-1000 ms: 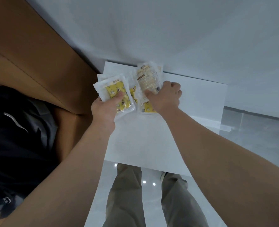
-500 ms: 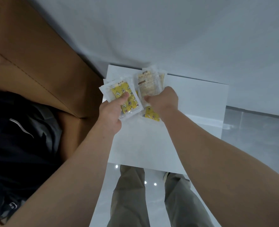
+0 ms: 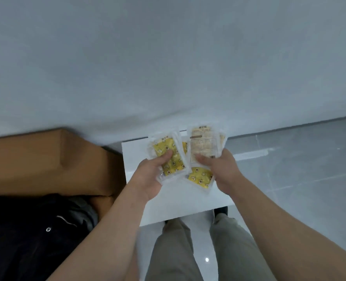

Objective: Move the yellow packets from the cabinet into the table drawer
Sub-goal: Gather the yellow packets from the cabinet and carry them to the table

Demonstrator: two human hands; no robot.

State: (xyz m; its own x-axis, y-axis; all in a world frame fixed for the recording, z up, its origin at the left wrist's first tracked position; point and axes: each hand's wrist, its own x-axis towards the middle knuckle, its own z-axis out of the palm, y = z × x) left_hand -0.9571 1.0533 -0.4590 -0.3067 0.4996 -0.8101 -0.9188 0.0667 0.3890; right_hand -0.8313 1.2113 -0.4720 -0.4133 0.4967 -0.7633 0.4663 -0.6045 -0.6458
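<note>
Both-handed: left hand point(image 3: 150, 179) & right hand point(image 3: 221, 169) each grip yellow packets point(image 3: 172, 159), thumbs on top.

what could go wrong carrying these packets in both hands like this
1. The right hand pinches a fanned stack under its thumb. The lower yellow packet pokes out beneath the pale-backed packet and could slip free onto the white surface or the floor.
2. The left hand holds its yellow packet by thumb pressure on glossy wrapping. Several layers seem stacked there, so they may slide apart on the way.
</note>
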